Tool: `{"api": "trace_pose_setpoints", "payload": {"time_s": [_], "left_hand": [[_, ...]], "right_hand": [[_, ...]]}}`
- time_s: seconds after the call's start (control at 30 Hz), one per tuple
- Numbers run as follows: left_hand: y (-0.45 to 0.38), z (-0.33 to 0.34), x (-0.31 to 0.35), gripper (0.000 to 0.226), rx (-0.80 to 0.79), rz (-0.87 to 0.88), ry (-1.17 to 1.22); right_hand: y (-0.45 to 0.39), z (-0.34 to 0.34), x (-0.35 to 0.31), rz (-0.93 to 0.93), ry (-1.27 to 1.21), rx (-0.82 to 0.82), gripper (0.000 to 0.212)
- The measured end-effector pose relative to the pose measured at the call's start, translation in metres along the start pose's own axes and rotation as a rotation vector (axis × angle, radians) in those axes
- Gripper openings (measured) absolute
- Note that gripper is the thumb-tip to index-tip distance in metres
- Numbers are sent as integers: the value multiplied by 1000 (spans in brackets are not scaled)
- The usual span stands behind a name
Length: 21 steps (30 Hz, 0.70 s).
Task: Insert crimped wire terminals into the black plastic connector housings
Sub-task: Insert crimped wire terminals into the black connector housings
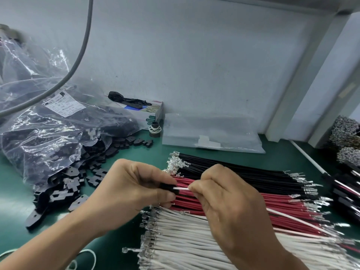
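One white wire (182,189) is going in: right hand (220,199) pinches it beside the black housing (168,187) the left hand (134,187) grips, and seating it likely calls for a straight push.

Two bare forearms, left hand (134,189) and right hand (224,199) ungloved, no sleeves or jewellery visible.

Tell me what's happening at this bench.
A person is assembling connectors. The left hand pinches a black housing, while the right hand pinches a white wire with its end at the housing. Black wires, red wires and white wires lie in rows on the green mat; more housings spill from a bag.
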<state>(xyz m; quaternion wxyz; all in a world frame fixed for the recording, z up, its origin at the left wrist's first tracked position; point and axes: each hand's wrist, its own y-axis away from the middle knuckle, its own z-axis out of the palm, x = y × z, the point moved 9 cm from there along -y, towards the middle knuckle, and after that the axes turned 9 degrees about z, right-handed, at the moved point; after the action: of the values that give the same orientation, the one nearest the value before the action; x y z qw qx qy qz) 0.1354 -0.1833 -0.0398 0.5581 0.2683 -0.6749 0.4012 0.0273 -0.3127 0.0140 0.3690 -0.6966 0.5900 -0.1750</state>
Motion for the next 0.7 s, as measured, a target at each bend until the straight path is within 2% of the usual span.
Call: {"api": "trace_pose_setpoints", "payload": {"time_s": [0.2,0.37,0.5,0.7], "left_hand": [[-1,2,5,27,25,30,28],[0,2,7,28,-14,47,-53],[0,1,12,26,-28,91,-99],[0,4,17,25,-34,150,-71]], "right_hand": [[-1,2,17,167,-122,-55,15],[-1,3,6,105,-138,-47,19],[0,4,4,85,-181,-25,13],[-1,-2,0,44,-171,7,17]]}}
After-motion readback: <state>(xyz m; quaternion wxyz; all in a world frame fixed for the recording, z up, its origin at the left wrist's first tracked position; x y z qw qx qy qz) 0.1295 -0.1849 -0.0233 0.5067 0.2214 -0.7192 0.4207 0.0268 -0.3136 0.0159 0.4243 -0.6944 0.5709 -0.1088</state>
